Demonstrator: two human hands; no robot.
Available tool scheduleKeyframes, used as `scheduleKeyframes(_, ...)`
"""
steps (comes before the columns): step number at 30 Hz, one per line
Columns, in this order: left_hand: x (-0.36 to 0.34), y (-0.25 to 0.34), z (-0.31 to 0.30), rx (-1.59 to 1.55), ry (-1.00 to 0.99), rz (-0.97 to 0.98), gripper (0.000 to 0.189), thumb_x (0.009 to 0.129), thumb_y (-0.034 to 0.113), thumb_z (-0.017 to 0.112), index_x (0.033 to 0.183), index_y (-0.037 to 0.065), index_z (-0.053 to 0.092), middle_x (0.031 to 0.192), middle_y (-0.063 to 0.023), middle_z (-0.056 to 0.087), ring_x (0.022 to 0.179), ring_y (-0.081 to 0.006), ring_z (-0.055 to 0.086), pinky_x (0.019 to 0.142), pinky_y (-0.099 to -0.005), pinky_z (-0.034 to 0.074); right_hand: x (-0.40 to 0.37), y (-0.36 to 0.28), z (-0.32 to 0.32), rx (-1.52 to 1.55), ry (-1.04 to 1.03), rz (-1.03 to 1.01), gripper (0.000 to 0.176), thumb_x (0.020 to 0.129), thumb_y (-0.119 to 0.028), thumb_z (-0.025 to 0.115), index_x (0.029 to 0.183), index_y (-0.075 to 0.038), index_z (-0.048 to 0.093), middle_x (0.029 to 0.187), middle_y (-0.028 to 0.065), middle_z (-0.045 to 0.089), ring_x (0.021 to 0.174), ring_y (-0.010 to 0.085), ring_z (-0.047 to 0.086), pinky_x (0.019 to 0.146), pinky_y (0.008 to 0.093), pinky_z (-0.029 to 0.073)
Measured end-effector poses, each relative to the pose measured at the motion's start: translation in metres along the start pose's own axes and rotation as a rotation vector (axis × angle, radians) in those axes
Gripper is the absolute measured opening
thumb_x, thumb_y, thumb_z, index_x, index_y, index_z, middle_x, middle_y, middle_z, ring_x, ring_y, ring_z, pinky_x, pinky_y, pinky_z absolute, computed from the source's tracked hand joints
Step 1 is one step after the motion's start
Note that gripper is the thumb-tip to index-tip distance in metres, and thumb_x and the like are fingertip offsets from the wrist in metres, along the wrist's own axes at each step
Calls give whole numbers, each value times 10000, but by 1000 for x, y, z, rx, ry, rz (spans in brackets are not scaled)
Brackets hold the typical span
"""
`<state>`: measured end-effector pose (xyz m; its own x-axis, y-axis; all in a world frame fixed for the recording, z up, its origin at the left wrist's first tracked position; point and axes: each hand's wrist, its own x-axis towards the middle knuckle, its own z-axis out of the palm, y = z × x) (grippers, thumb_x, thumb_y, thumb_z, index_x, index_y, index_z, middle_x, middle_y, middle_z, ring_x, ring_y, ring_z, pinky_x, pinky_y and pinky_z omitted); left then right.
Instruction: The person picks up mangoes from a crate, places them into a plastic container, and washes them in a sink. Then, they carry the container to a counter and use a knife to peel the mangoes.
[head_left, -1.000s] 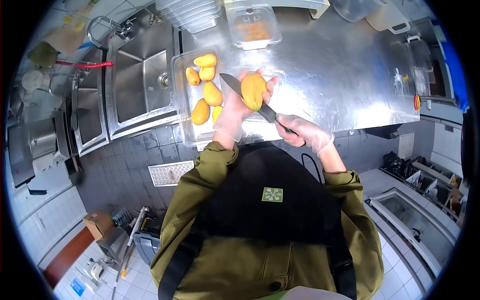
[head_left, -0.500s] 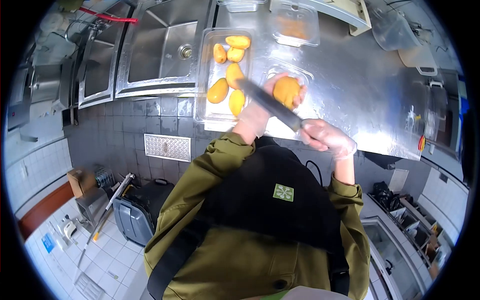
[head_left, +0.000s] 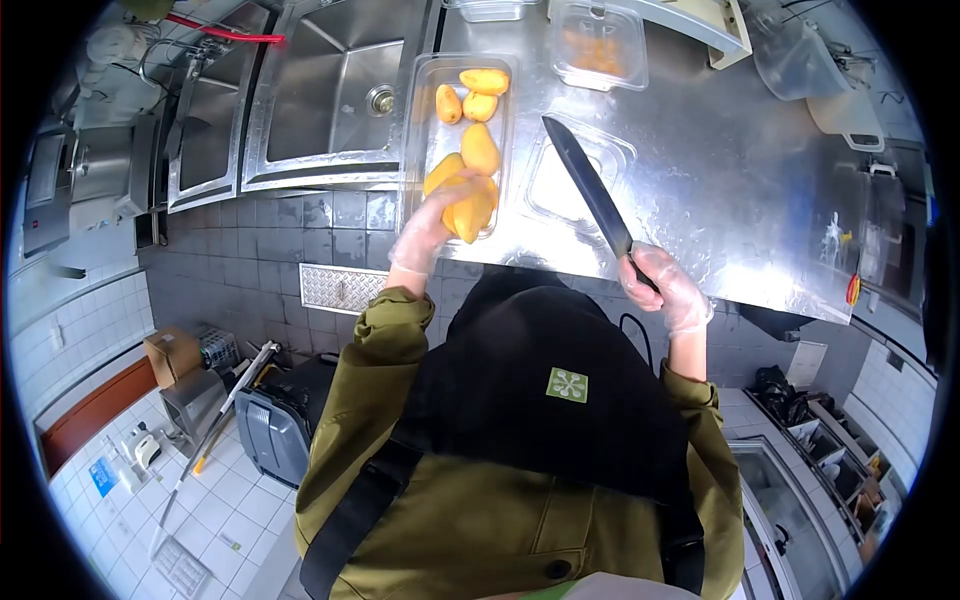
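My gloved left hand (head_left: 430, 222) is closed around a yellow mango (head_left: 469, 216) at the near end of a clear rectangular tray (head_left: 410, 150). More peeled-looking yellow mangoes (head_left: 480, 148) lie in that tray, some partly hidden by my hand and the held one. In my gloved right hand (head_left: 668, 287) is the handle of a long dark-bladed knife (head_left: 590, 185), its tip pointing away and to the left. Beneath the blade, a smaller clear container (head_left: 545, 200) sits on the steel counter.
A lidded clear container (head_left: 598, 45) with orange pieces stands farther back. To the left is a steel sink (head_left: 335, 100) with a drain. A white rack edge (head_left: 715, 35) and a clear jug (head_left: 795, 60) are at the back right. The steel counter (head_left: 740, 190) extends rightward.
My left hand has moved left from over the smaller container to the tray, a mango in it. The knife has swung away from that hand and now points more forward.
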<state>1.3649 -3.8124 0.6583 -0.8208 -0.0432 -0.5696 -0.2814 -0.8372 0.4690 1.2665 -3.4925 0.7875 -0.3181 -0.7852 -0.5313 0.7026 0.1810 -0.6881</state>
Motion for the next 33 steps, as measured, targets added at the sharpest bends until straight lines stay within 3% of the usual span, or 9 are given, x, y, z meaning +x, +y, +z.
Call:
scheduleKeyframes(3, 5, -2, 6, 250, 101, 64, 365, 799, 101, 599, 1150, 55, 514, 1102, -102, 561, 1008, -248, 574, 826, -357, 485, 0, -5, 3, -8, 2, -21, 404, 926, -384, 438, 673, -69, 443, 493, -41, 350, 395, 27, 265, 350, 185, 186)
scheduleKeyframes(6, 15, -10, -6, 839, 441, 306, 307, 815, 74, 551, 1121, 66, 567, 1020, -94, 617, 960, -234, 597, 831, -335, 483, -3, -6, 5, 10, 5, -45, 407, 927, -376, 436, 654, -74, 433, 491, -39, 346, 403, 30, 265, 357, 187, 190)
scheduleKeyframes(9, 9, 1, -16, 1362, 532, 439, 283, 798, 86, 560, 1078, 101, 600, 956, -119, 650, 899, -255, 628, 819, -324, 481, -4, -2, 6, 22, 18, -61, 411, 928, -380, 434, 656, -71, 434, 486, -35, 344, 399, 33, 268, 354, 188, 194)
scheduleKeyframes(12, -7, 17, -3, 1704, 421, 249, 296, 794, 163, 593, 1085, 112, 593, 947, -160, 645, 897, -298, 625, 815, -344, 475, -3, 3, 3, 30, 24, -53, 417, 932, -386, 427, 662, -69, 432, 486, -31, 343, 391, 36, 271, 349, 188, 201)
scheduleKeyframes(15, -17, 23, 18, 1902, 211, 234, 314, 846, 334, 510, 1085, 150, 597, 997, -176, 621, 917, -352, 596, 808, -394, 466, -2, 8, -1, 56, -10, -52, 419, 935, -390, 419, 667, -69, 427, 490, -29, 343, 385, 37, 271, 344, 187, 207)
scheduleKeyframes(18, -15, 20, 15, 1996, 153, 302, 364, 864, 396, 456, 1062, 133, 611, 985, -156, 630, 898, -358, 601, 805, -402, 466, -4, 7, 0, 48, -15, -83, 421, 936, -394, 416, 667, -70, 422, 495, -29, 343, 386, 36, 270, 345, 186, 208)
scheduleKeyframes(21, 2, 29, 21, 2038, 356, 28, 420, 865, 426, 440, 1030, 83, 617, 1003, -150, 630, 902, -343, 609, 811, -388, 469, -5, 6, 1, 47, 3, -99, 421, 935, -397, 418, 668, -70, 421, 497, -30, 344, 388, 35, 271, 348, 185, 208)
scheduleKeyframes(24, 30, 29, 17, 2197, 557, 175, 391, 831, 423, 529, 1005, 89, 632, 1022, -179, 620, 929, -329, 609, 794, -379, 478, -4, 6, 4, 32, 17, -111, 419, 931, -400, 425, 671, -71, 426, 499, -30, 348, 392, 36, 273, 352, 185, 210)
scheduleKeyframes(33, 53, 54, 46, 2248, 231, -163, 454, 711, 325, 632, 1067, 52, 565, 988, -166, 637, 948, -304, 612, 798, -362, 479, -6, 12, 3, 53, 87, -149, 433, 928, -422, 425, 686, -63, 437, 489, -23, 355, 374, 44, 277, 333, 188, 216)
